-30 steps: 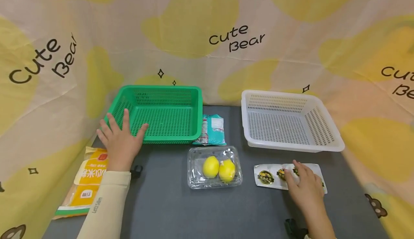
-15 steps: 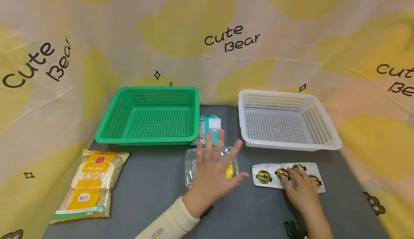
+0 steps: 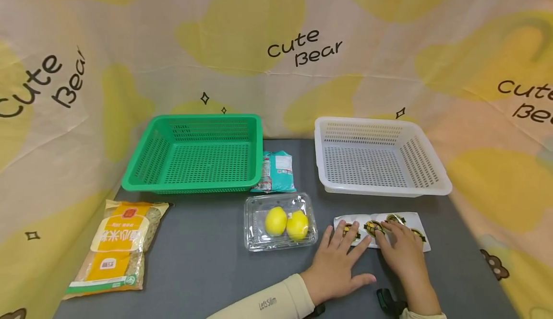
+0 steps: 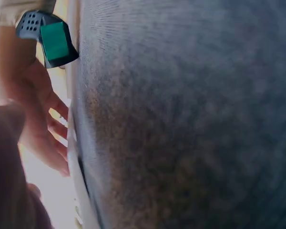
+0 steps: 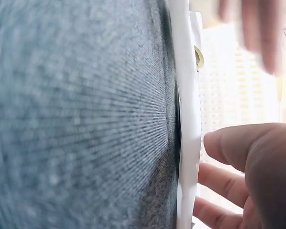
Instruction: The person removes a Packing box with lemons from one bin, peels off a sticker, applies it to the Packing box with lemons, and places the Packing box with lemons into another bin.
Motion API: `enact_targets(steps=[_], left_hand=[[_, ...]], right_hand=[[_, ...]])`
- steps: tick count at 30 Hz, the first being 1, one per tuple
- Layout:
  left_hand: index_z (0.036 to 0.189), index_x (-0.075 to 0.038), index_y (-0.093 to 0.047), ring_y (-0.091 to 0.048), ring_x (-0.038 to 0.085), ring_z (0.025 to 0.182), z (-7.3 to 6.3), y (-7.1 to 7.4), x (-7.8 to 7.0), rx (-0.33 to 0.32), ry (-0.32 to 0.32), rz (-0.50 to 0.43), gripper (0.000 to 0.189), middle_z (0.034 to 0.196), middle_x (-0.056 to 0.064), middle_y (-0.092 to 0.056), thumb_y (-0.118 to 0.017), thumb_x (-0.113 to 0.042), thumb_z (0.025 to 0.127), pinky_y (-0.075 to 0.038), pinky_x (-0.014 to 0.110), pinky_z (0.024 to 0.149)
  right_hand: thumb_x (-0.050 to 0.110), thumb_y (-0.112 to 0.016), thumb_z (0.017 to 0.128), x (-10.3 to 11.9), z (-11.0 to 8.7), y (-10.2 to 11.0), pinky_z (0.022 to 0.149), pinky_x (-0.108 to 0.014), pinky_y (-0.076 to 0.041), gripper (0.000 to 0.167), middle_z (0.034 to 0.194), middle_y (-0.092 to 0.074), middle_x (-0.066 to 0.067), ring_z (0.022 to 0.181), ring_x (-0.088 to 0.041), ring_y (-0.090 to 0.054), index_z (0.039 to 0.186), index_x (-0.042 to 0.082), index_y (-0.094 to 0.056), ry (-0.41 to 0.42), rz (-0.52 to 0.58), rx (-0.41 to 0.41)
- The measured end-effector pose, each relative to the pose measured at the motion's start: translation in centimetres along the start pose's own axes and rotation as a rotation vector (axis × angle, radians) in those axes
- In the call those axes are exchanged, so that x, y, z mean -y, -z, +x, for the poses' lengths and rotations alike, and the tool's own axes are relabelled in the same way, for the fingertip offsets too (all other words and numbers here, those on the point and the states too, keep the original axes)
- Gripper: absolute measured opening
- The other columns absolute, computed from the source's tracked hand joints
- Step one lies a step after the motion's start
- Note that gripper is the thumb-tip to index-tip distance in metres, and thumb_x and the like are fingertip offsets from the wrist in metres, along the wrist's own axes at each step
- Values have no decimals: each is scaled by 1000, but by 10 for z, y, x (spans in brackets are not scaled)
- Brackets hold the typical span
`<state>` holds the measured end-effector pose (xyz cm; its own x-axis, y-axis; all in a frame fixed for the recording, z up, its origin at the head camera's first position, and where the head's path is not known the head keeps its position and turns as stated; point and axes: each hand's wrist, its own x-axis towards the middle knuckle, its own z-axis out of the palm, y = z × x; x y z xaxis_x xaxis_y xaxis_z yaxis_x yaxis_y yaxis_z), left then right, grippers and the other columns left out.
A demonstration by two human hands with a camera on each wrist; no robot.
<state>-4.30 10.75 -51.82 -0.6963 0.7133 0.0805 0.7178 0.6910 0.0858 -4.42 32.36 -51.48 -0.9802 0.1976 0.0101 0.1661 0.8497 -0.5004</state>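
Note:
A flat white packet with round black-and-gold labels [image 3: 366,220] lies on the grey table at the front right. My right hand [image 3: 405,252] rests over its right part, with fingertips on the labels. In the right wrist view, the thumb [image 5: 229,143] and fingers stand close at the packet's pale edge [image 5: 188,119], not closed round it. Fingers spread, my left hand [image 3: 334,266] reaches over the packet's left end and partly hides a label. Beside it sits a clear plastic box [image 3: 255,232] with two yellow lemons [image 3: 275,221] inside.
Behind are a green basket [image 3: 194,187] and a white basket [image 3: 384,189]. A teal packet [image 3: 282,172] lies by the green basket's right side. A yellow bag of grain [image 3: 116,247] lies at the left. Patterned cloth [image 3: 242,31] hangs around the table.
My left hand has swept from the green basket's left front, across the clear box, to the white packet's left end. My right hand has stayed at the packet.

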Motion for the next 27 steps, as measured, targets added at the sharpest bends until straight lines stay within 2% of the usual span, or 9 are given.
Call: enact_targets(steps=[3, 5, 8, 11, 14, 19, 27], left_hand=[[172, -34, -14, -8, 30, 163, 2, -5, 5, 89, 30, -97, 83, 178, 3, -10, -27, -78, 103, -20, 52, 126], [172, -34, -11, -4, 28, 163, 2, -9, 9, 155, 41, -147, 84, 178, 1, -6, -29, -78, 102, -18, 52, 126], [172, -33, -7, 4, 25, 163, 2, -14, 14, 223, 47, -160, 87, 178, -2, 1, -31, -79, 102, -12, 50, 128], [172, -32, -4, 9, 24, 162, 3, -19, 16, 236, 41, -133, 89, 178, -3, 6, -30, -80, 101, -7, 49, 128], [172, -32, -5, 7, 24, 163, 5, -22, 15, 223, 46, -112, 90, 178, -2, 5, -31, -81, 100, -7, 48, 128], [171, -34, -7, 5, 25, 163, 6, -24, 15, 237, 53, -97, 90, 178, -3, 3, -31, -82, 99, -9, 49, 128], [171, -37, -5, 8, 24, 163, 4, -13, 14, 288, 58, -119, 88, 178, -5, 5, -33, -81, 100, -6, 48, 128]], right_hand=[[31, -65, 105, -1, -1, 0, 113, -72, -19, 46, 146, -52, -35, 136, -60, -39, 135, -4, -67, 11, 13, -34], [28, -67, 103, -1, -1, -1, 111, -70, -21, 43, 145, -54, -35, 135, -59, -41, 132, -4, -69, 17, 21, -55], [25, -69, 102, -2, -1, -2, 107, -71, -26, 38, 144, -56, -32, 132, -60, -41, 128, -2, -71, 8, 32, -80], [25, -69, 102, -3, 1, -2, 101, -74, -29, 36, 145, -56, -30, 131, -62, -38, 127, -1, -73, -15, 44, -95], [23, -69, 102, -3, 2, -2, 100, -76, -29, 34, 147, -55, -29, 132, -62, -37, 126, 0, -73, -39, 56, -100], [22, -69, 102, -2, 2, -3, 99, -77, -29, 29, 148, -55, -27, 134, -60, -36, 120, 1, -75, -69, 67, -98], [18, -68, 101, -2, -1, -4, 97, -75, -31, 23, 142, -60, -28, 131, -59, -40, 111, -1, -75, -53, 91, -161]])
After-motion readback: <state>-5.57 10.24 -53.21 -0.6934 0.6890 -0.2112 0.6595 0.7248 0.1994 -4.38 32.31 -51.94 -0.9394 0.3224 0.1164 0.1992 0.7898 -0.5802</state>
